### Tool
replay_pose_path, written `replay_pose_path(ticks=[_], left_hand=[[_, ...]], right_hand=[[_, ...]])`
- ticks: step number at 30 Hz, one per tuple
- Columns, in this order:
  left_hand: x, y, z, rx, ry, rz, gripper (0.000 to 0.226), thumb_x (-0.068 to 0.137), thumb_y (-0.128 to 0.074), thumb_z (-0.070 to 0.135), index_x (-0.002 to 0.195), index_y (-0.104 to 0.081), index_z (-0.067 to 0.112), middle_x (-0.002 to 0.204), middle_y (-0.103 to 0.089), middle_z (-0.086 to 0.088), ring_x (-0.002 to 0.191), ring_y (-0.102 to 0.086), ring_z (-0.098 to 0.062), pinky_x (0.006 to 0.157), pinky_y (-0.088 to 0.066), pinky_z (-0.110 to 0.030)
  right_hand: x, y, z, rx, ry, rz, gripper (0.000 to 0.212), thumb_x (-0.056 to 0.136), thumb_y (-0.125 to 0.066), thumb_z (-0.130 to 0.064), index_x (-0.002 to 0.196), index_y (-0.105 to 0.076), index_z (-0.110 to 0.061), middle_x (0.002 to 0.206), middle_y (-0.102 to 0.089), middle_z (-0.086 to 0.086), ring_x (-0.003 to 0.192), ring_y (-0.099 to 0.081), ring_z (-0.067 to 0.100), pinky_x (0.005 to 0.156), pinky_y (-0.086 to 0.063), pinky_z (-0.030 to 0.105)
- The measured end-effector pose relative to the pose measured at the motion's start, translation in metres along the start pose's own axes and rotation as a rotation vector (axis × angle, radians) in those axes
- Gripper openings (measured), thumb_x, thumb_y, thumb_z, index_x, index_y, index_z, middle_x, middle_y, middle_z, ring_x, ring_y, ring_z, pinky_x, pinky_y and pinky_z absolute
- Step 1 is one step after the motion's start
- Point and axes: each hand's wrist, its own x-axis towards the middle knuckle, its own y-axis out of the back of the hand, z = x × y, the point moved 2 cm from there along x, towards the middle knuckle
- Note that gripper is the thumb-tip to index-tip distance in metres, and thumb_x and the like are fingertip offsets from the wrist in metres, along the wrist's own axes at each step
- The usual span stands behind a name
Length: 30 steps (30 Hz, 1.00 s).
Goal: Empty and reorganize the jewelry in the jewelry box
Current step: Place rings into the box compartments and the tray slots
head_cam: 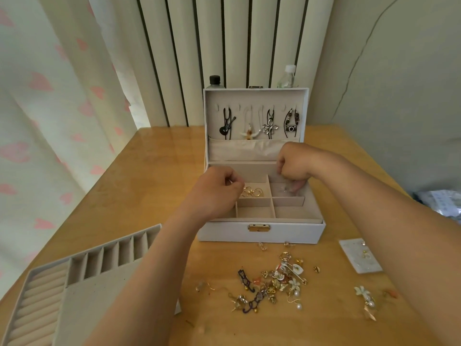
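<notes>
A white jewelry box (262, 233) stands open on the wooden table, its lid upright with several necklaces (259, 123) hanging inside. My left hand (217, 193) hovers over the box's left compartments with curled fingers, pinching something small beside gold earrings (253, 192). My right hand (294, 168) reaches down into the back right compartment, its fingertips on a small clear piece (284, 189). In front of the box a pile of loose jewelry (277, 280) lies scattered on the table.
The removed beige tray (74, 278) with ring rolls and slots lies at the front left. A small white card with studs (359, 255) is on the right. Two bottles (287, 77) stand behind the lid. A curtain hangs at the left.
</notes>
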Motion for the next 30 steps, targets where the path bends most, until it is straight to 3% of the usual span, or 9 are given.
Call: replay_pose_path(ticks=[3, 8, 11, 13, 16, 20, 25, 28, 30], left_hand=[[-0.004, 0.000, 0.004, -0.015, 0.033, -0.030, 0.016, 0.094, -0.051, 0.016, 0.091, -0.067, 0.017, 0.067, -0.055, 0.006, 0.058, -0.048, -0.010, 0.058, -0.039, -0.026], [-0.016, 0.000, 0.013, -0.077, 0.116, -0.085, 0.026, 0.094, -0.036, 0.005, 0.099, -0.059, 0.016, 0.082, -0.054, -0.007, 0.062, -0.043, -0.017, 0.055, -0.035, -0.029], [-0.029, 0.003, 0.020, -0.080, 0.047, -0.051, 0.028, 0.094, -0.038, 0.000, 0.097, -0.058, 0.020, 0.090, -0.060, -0.010, 0.068, -0.049, -0.019, 0.060, -0.041, -0.034], [-0.042, 0.005, 0.026, -0.120, -0.018, -0.050, 0.027, 0.094, -0.041, -0.004, 0.099, -0.058, 0.016, 0.090, -0.064, -0.011, 0.068, -0.055, -0.016, 0.059, -0.044, -0.030], [-0.067, -0.001, 0.029, -0.191, -0.091, -0.080, 0.027, 0.094, -0.041, -0.011, 0.101, -0.058, 0.008, 0.088, -0.068, -0.012, 0.068, -0.065, -0.014, 0.056, -0.049, -0.030], [-0.095, -0.024, 0.029, -0.219, -0.118, -0.157, 0.018, 0.095, -0.051, -0.007, 0.098, -0.059, 0.010, 0.094, -0.070, -0.019, 0.076, -0.071, -0.024, 0.059, -0.056, -0.028], [-0.115, -0.062, 0.031, -0.181, -0.133, -0.216, 0.007, 0.094, -0.066, 0.008, 0.095, -0.062, 0.013, 0.088, -0.069, -0.010, 0.069, -0.072, -0.017, 0.055, -0.051, -0.024], [-0.119, -0.083, 0.037, -0.157, -0.176, -0.202, 0.006, 0.093, -0.068, 0.011, 0.092, -0.063, 0.014, 0.086, -0.068, -0.012, 0.064, -0.070, -0.015, 0.060, -0.054, -0.030], [-0.120, -0.097, 0.040, -0.140, -0.222, -0.199, 0.008, 0.093, -0.067, 0.010, 0.090, -0.064, 0.017, 0.083, -0.068, -0.012, 0.062, -0.067, -0.012, 0.059, -0.051, -0.025]], right_hand=[[-0.006, 0.003, 0.003, 0.076, 0.011, 0.064, 0.033, 0.087, -0.041, 0.008, 0.107, -0.067, 0.006, 0.107, -0.062, 0.026, 0.072, -0.074, 0.038, 0.074, -0.060, 0.056], [-0.025, 0.013, 0.011, 0.278, 0.029, 0.175, 0.027, 0.085, -0.040, 0.004, 0.091, -0.067, 0.004, 0.091, -0.071, 0.023, 0.074, -0.075, 0.033, 0.071, -0.063, 0.048], [-0.051, 0.019, 0.017, 0.452, 0.057, 0.290, 0.026, 0.090, -0.041, 0.003, 0.090, -0.067, 0.004, 0.087, -0.071, 0.019, 0.075, -0.073, 0.030, 0.070, -0.063, 0.042], [-0.075, 0.020, 0.021, 0.594, 0.081, 0.347, 0.026, 0.092, -0.041, 0.005, 0.089, -0.067, 0.002, 0.085, -0.070, 0.018, 0.073, -0.071, 0.027, 0.068, -0.063, 0.039], [-0.110, 0.006, 0.033, 0.707, 0.113, 0.335, 0.027, 0.092, -0.042, 0.007, 0.090, -0.068, 0.002, 0.086, -0.070, 0.017, 0.072, -0.071, 0.025, 0.066, -0.063, 0.037], [-0.148, -0.026, 0.067, 0.718, 0.099, 0.287, 0.025, 0.091, -0.047, 0.008, 0.087, -0.069, -0.002, 0.085, -0.073, 0.015, 0.069, -0.071, 0.022, 0.062, -0.061, 0.035], [-0.181, -0.055, 0.118, 0.771, 0.007, 0.397, 0.025, 0.089, -0.048, 0.007, 0.085, -0.069, -0.007, 0.086, -0.075, 0.010, 0.062, -0.066, 0.014, 0.049, -0.047, 0.029], [-0.195, -0.064, 0.136, 0.722, 0.028, 0.471, 0.027, 0.088, -0.051, 0.004, 0.083, -0.071, -0.014, 0.082, -0.076, 0.000, 0.059, -0.062, 0.009, 0.056, -0.048, 0.027], [-0.202, -0.066, 0.148, 0.621, 0.054, 0.513, 0.027, 0.087, -0.057, 0.000, 0.082, -0.072, -0.021, 0.082, -0.075, -0.005, 0.065, -0.062, 0.006, 0.063, -0.051, 0.026]])
